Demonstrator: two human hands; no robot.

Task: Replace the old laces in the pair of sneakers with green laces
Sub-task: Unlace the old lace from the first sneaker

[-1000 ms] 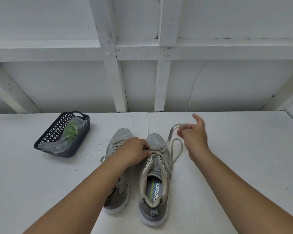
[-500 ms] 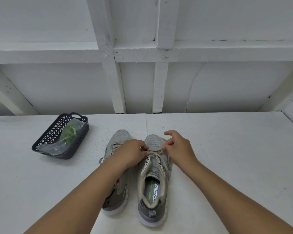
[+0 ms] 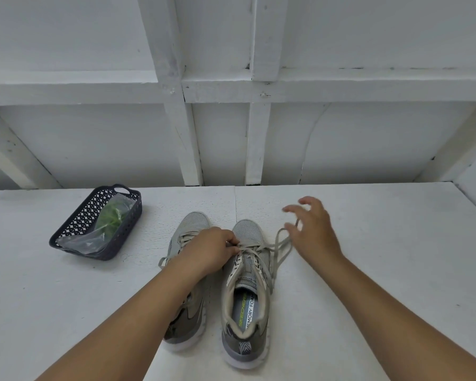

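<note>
Two grey sneakers stand side by side on the white table, toes pointing away from me. My left hand (image 3: 209, 251) lies across the left sneaker (image 3: 191, 224) and pinches the beige old lace at the upper eyelets of the right sneaker (image 3: 246, 232). To the right of that shoe is my right hand (image 3: 313, 232), with its fingers spread and curled. A loop of the old lace (image 3: 280, 247) is drawn out sideways and hangs on one curled finger. The green laces (image 3: 111, 219) lie in a clear plastic bag.
A dark perforated basket (image 3: 76, 224) holding the bag sits at the left of the table (image 3: 382, 270). A white framed wall rises just behind the table's far edge.
My right hand went from the right shoe's eyelets out to the right, drawing a loop of old lace with it. My left hand kept its place on the laces.
</note>
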